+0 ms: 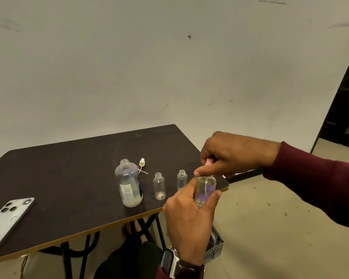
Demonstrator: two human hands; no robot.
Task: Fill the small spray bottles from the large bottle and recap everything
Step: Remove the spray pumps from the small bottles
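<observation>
Head view: left hand grips small spray bottle off tabletop's right edge; right hand pinches pink sprayer cap. Risk: cross-threading, spill.

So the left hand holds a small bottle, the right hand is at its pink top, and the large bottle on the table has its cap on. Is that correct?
Not quite: the head view shows the large bottle with its neck open, uncapped. The rest holds: the left hand holds a small bottle, the right hand at its pink top.

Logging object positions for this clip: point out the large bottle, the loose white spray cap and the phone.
large bottle [128, 185], head view, on its label side.
loose white spray cap [142, 162], head view, on its head.
phone [7, 219], head view, on its back.
</observation>
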